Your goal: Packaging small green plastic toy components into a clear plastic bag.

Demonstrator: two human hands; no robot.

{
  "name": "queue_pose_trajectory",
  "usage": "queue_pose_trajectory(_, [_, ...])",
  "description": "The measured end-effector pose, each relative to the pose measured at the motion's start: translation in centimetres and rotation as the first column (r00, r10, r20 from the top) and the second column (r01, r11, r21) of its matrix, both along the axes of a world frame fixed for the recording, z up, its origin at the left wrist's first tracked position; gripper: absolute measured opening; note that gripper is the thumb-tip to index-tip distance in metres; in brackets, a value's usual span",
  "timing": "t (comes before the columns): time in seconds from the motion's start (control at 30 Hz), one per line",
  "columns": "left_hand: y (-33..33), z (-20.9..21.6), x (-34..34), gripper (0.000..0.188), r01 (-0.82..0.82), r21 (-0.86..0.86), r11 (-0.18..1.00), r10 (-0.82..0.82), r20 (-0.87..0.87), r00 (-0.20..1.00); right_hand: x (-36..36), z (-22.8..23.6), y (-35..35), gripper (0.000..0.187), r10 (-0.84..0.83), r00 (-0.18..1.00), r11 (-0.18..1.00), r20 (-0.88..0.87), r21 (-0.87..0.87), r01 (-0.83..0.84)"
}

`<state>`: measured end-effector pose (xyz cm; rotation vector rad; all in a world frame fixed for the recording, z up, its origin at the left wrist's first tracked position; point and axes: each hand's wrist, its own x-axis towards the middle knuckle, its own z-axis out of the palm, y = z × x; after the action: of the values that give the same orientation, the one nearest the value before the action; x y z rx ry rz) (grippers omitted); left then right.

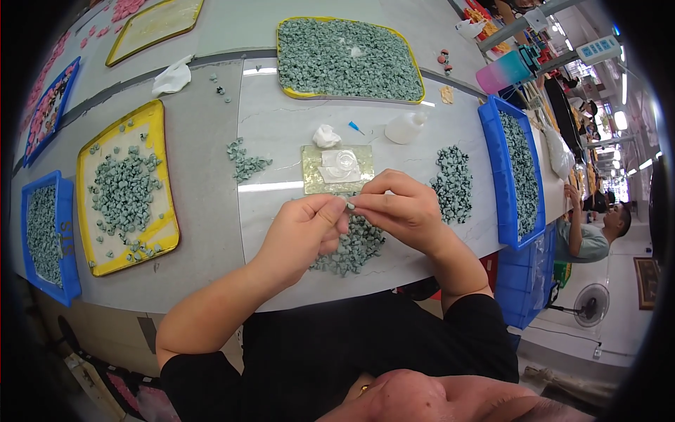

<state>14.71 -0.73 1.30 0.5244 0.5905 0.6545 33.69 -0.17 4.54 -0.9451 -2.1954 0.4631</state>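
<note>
My left hand (299, 228) and my right hand (401, 211) meet over the table, fingertips pinched together on a small grey-green piece (350, 205). Its exact shape is mostly covered by the fingers. Right below lies a loose pile of similar small green pieces (355, 250). Just beyond the hands is a pale greenish square plate (315, 169), with a clear round dish or lid (343, 164) on it. A crumpled white tissue (325, 136), a blue dispensing tip (356, 127) and a white squeeze bottle (403, 129) are behind the plate.
Smaller green heaps lie left (246, 162) and right (452, 184). Yellow-rimmed trays stand left (171, 211) and at the back (281, 77). Blue bins flank the table, left (68, 243) and right (498, 169). A pink-and-teal bottle (503, 72) and another person (583, 235) are at right.
</note>
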Motion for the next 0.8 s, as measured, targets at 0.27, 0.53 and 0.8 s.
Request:
queue_pose_trajectory(0.27, [0.0,0.6,0.2,0.016,-0.076,-0.013,0.997,0.076,-0.043,0.996,-0.4,0.1,-0.8,0.024,-0.069,0.997,0.995,0.030,-0.076,0.071])
queue_pose_trajectory(0.53, [0.0,-0.8,-0.1,0.016,-0.032,0.016,0.999,0.030,0.144,0.989,-0.4,0.1,-0.7,0.025,-0.099,0.994,0.986,-0.051,-0.141,0.091])
queue_pose_trajectory(0.8, [-0.1,0.6,0.2,0.017,-0.078,0.101,0.992,0.092,-0.141,0.986,-0.6,0.0,-0.9,0.026,-0.132,0.991,0.990,0.002,-0.051,0.132])
